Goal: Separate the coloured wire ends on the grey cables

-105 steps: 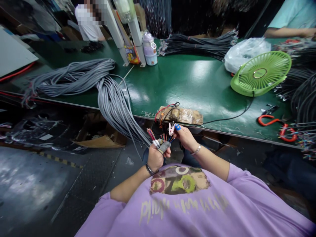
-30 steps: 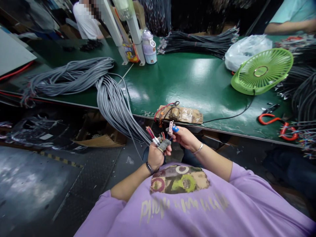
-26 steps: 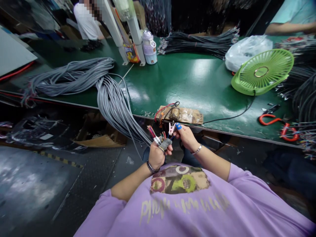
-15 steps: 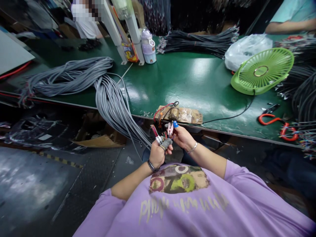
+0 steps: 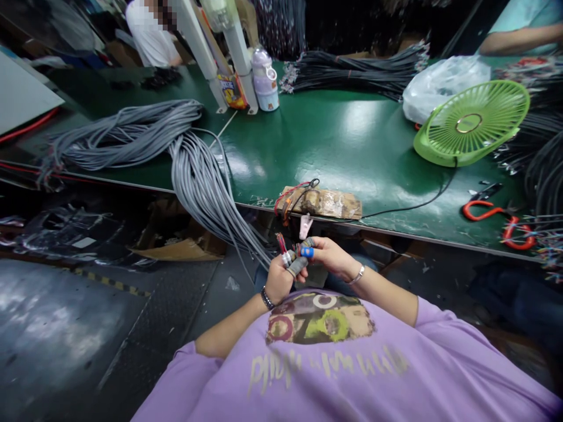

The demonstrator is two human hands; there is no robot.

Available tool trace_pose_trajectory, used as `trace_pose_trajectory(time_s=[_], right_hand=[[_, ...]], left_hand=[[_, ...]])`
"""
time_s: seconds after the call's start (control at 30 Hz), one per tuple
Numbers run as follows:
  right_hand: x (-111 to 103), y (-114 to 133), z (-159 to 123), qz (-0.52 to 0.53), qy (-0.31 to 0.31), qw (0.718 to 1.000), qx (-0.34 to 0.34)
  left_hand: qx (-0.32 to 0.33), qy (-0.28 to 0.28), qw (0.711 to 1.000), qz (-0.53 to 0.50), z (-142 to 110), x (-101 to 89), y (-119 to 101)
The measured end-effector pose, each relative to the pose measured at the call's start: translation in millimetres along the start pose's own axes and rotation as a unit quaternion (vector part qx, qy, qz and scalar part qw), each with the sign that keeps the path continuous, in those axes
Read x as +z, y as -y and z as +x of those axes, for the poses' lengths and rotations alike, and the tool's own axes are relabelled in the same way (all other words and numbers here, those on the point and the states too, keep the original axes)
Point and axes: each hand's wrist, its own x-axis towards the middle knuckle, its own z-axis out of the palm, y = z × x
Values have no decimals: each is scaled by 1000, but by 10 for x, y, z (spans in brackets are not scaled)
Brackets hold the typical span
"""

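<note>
My left hand (image 5: 281,280) is closed around the ends of several grey cables, its fingers wearing grey covers. Coloured inner wires (image 5: 280,241) stick up from that grip. My right hand (image 5: 332,257), with a blue cover on the thumb, meets it and pinches at the wire ends; the exact wires between its fingertips are hidden. Just above the fingers, at the bench edge, is a small pinkish piece (image 5: 305,226) that looks like a clip or blade holder. Behind it lies a taped cardboard block (image 5: 328,203) with red and black leads.
A thick bundle of grey cables (image 5: 197,176) hangs over the edge of the green bench (image 5: 334,140). A green fan (image 5: 472,123), red-handled scissors (image 5: 484,210), a plastic bag (image 5: 446,85), a bottle (image 5: 265,82) and black cable bundles (image 5: 356,73) lie beyond. Co-workers sit across.
My right hand has come down from the pinkish piece to the wire ends beside my left hand, its thumb now folded over them. My left hand stays nearly in place.
</note>
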Motion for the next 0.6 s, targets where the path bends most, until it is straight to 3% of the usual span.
trace_pose_trajectory(time_s=[0.17, 0.27, 0.37, 0.47, 0.6], right_hand=[[1, 82, -55, -105, 23, 993, -50], [-37, 32, -78, -95, -26, 994, -55], [-66, -47, -103, -17, -83, 996, -21], [-39, -71, -124, 2, -80, 997, -6], [65, -8, -108, -47, -72, 995, -50]], left_hand=[[-35, 60, 995, 72, -1, -18, -27], [-35, 46, 996, 69, -2, -17, -21], [-12, 5, 999, 44, 3, -17, 14], [11, -8, 999, 29, 13, -18, 44], [18, 26, 999, 43, 10, -22, 45]])
